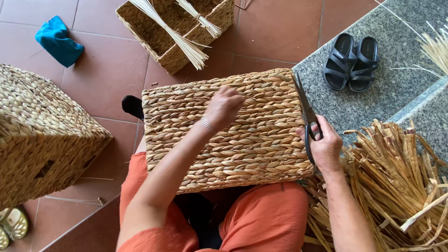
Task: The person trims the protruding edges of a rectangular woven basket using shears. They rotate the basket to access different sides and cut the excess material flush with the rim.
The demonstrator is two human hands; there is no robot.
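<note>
Head view: a rectangular woven straw basket point(224, 135) lies overturned across the person's lap in orange trousers, its long axis running left to right. The left hand point(223, 106) rests on the upper weave with fingers curled loosely, gripping nothing that shows. The right hand point(324, 147) is closed around the handles of black-handled scissors point(305, 116), held just beside the basket's right edge; the blades are together and point up and slightly left, away from the person. A heap of cut straw strips point(396, 182) lies to the right, a pair of black sandals point(351, 61) on the grey stone step point(401, 37), and a second woven basket point(42, 135) stands at left
</note>
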